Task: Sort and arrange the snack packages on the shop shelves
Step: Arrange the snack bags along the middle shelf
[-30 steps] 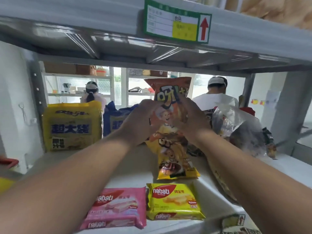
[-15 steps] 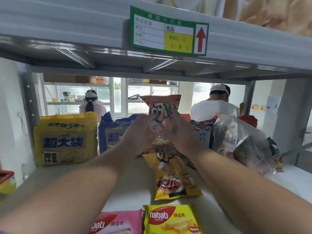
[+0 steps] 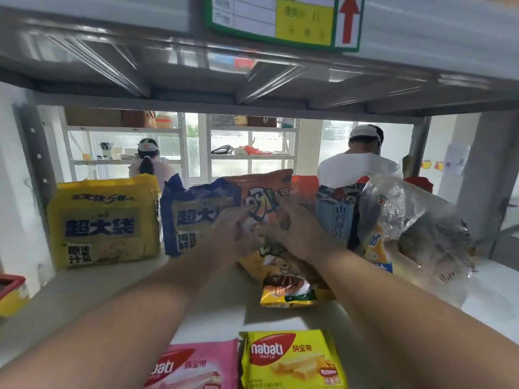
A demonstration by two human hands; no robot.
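1. Yellow plastic marked the far left of the shelf: a large yellow noodle multipack stood upright at the back, with a blue multipack just beside it on its right.
2. Near the front edge a pink wafer pack lay flat, and a yellow wafer pack lay touching its right side.
3. At the centre back, the left hand and the right hand both had their fingers curled onto the orange snack bag, which stood between the blue multipack and a blue-grey chip bag.
4. Below the hands a yellow snack bag lay flat on the shelf.
5. The orange snack bag looked light, air-puffed and slick, its contents probably brittle; holding it by both side edges and not squeezing the middle seemed wise.
6. Furthest right, a clear plastic bag of mixed goods slumped on the shelf.
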